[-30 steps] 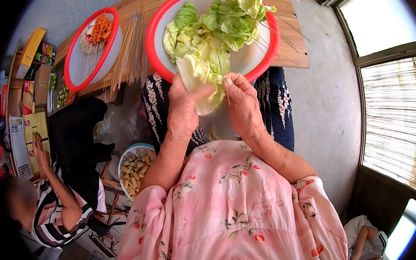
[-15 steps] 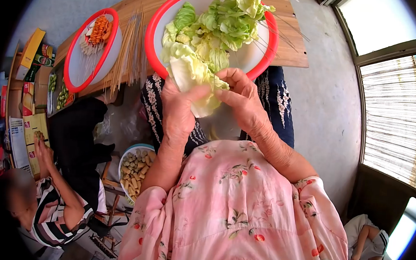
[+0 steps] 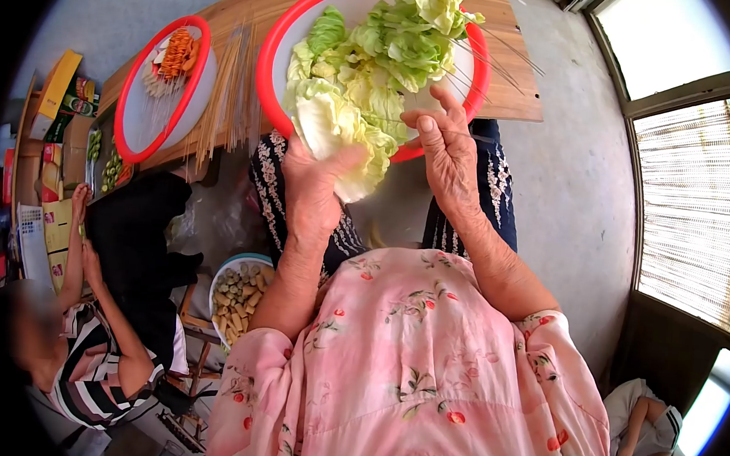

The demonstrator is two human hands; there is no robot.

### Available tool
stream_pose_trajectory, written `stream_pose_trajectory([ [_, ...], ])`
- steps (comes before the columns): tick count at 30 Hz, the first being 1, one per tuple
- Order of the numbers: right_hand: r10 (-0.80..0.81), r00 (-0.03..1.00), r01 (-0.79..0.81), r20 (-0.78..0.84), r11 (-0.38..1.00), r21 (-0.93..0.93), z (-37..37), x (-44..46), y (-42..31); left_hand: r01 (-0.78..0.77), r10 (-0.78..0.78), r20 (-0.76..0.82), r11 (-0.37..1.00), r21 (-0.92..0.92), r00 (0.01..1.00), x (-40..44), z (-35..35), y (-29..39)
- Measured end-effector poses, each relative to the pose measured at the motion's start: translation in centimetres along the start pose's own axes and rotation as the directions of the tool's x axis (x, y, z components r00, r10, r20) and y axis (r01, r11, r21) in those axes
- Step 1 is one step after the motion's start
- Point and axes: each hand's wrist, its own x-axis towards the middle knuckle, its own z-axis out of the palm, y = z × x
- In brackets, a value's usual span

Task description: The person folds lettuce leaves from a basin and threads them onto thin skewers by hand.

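Note:
My left hand (image 3: 310, 193) is closed on the pale lower edge of a lettuce leaf (image 3: 325, 129), held over the near rim of a large red-rimmed basin (image 3: 268, 63). To its right, my right hand (image 3: 451, 162) has thumb and index finger pinched together, the other fingers raised. A thin skewer, only faintly visible, seems to run from this pinch toward the leaf. More lettuce (image 3: 401, 50) lies bunched inside the basin, with several thin skewers (image 3: 500, 65) poking out over the right rim.
Loose skewers (image 3: 227, 94) lie on the wooden table (image 3: 511, 95) beside a smaller red-rimmed basket (image 3: 197, 109) of skewered food. A bucket of cut pieces (image 3: 239, 300) stands by my left arm. One person (image 3: 110, 363) sits at left, another (image 3: 645, 429) at lower right.
My right hand has moved right and slightly up, away from the leaf. The left hand stays on the leaf. The person at left has shifted their hands and arms.

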Motion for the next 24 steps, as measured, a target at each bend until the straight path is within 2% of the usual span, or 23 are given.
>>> stream_pose_trajectory([
  [1, -0.062, 0.998, 0.062, 0.001, 0.998, -0.006, 0.1, 0.3, 0.0, -0.017, 0.017, -0.007, 1.000, -0.001, 1.000, 0.1, -0.1, 0.0],
  [2, -0.018, 0.998, 0.009, 0.053, 0.987, 0.161, 0.1, 0.4, -0.3, -0.035, 0.035, -0.014, 0.999, -0.002, 0.999, 0.3, -0.3, -0.1],
  [5, -0.011, 0.984, -0.006, 0.180, 0.995, 0.096, 0.2, 0.2, -1.8, -0.078, 0.078, -0.014, 0.997, -0.006, 0.997, 0.4, -0.3, 0.1],
  [6, -0.140, 0.980, 0.135, 0.138, 0.990, 0.042, 0.8, 0.0, -2.0, -0.092, 0.092, -0.012, 0.996, -0.008, 0.996, 0.4, -0.3, 0.3],
  [9, -0.009, 0.987, 0.003, 0.159, 0.999, 0.042, 1.0, -0.4, -3.6, -0.139, 0.140, -0.040, 0.990, 0.037, 0.989, 0.2, 0.0, 0.8],
  [12, -0.240, 0.939, 0.300, 0.246, 0.921, -0.249, 0.9, 0.2, -4.4, -0.138, 0.141, -0.037, 0.988, 0.073, 0.989, -0.1, -0.1, 1.2],
  [15, -0.313, 0.901, 0.394, 0.299, 0.880, -0.264, 1.3, 0.5, -3.7, -0.116, 0.115, 0.017, 0.987, 0.109, 0.993, -0.3, -0.4, 1.5],
  [21, -0.290, 0.923, 0.353, 0.251, 0.899, -0.260, 1.5, 0.1, -3.2, -0.035, 0.031, 0.033, 0.993, 0.110, 0.999, -0.5, -0.9, 1.7],
  [24, -0.163, 0.972, 0.182, 0.171, 0.978, -0.101, 1.5, 0.0, -2.1, 0.065, -0.066, 0.049, 0.998, 0.011, 0.997, -0.1, -1.5, 1.7],
])
